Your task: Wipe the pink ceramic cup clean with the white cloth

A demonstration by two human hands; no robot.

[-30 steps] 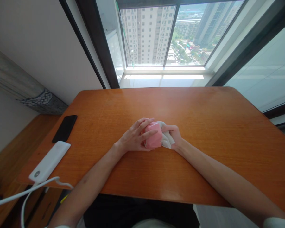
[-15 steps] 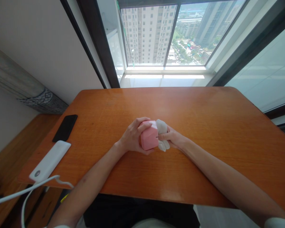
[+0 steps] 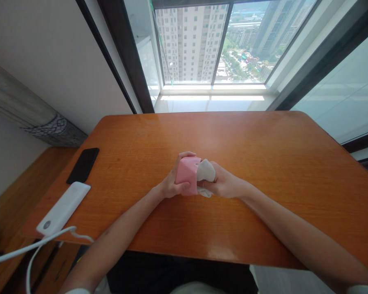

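A small pink box [image 3: 188, 173] with angled faces is held over the middle of the wooden table [image 3: 248, 237]. My left hand [image 3: 173, 183] wraps round its left side, thumb across the lower front and fingers over the far top edge. At the box's right side, my right hand [image 3: 222, 179] grips a crumpled white cloth or tissue [image 3: 206, 170]. The white piece presses against the box's right face, with a second fold showing below my right fingers. My right fingertips are partly hidden behind it.
On the table's left side lie a black phone [image 3: 82, 165] and a white power bank [image 3: 63, 208]. A white cable [image 3: 30, 247] crosses the near left corner. Beyond the far edge is a window [image 3: 193, 45]; a curtain [image 3: 33, 102] hangs at left.
The pink box has turned in my left hand and shifted slightly left; my left thumb now shows on its front. My right hand has turned and moved further round the white piece.
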